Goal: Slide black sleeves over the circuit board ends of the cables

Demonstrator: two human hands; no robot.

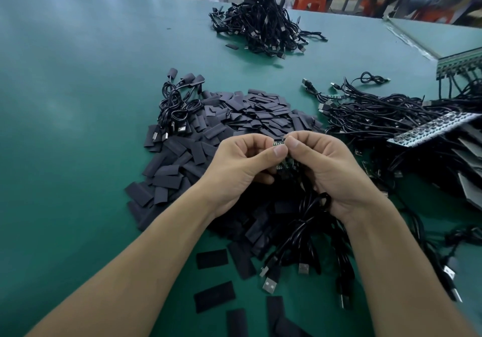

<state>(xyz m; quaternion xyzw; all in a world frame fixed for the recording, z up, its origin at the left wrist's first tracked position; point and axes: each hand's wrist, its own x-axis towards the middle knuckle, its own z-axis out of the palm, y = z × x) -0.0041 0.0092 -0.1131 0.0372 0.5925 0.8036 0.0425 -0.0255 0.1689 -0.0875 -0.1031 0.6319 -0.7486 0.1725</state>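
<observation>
My left hand (243,166) and my right hand (324,167) meet over a heap of flat black sleeves (234,128) on the green table. Between both thumbs and forefingers I pinch a small green circuit board (279,142). More green boards (287,166) show just below, between my palms. My right hand also grips a bundle of black cables (310,214), which hangs down to USB plugs (270,283) near the front edge. Whether a sleeve sits on the pinched board is hidden by my fingers.
A few sleeved cables (180,94) lie at the heap's back left. A large pile of cables (263,23) sits farther back. Loose cables with boards (378,112) and board panels (433,128) cover the right side. Loose sleeves (212,258) lie near the front edge. People sit on orange stools beyond the table.
</observation>
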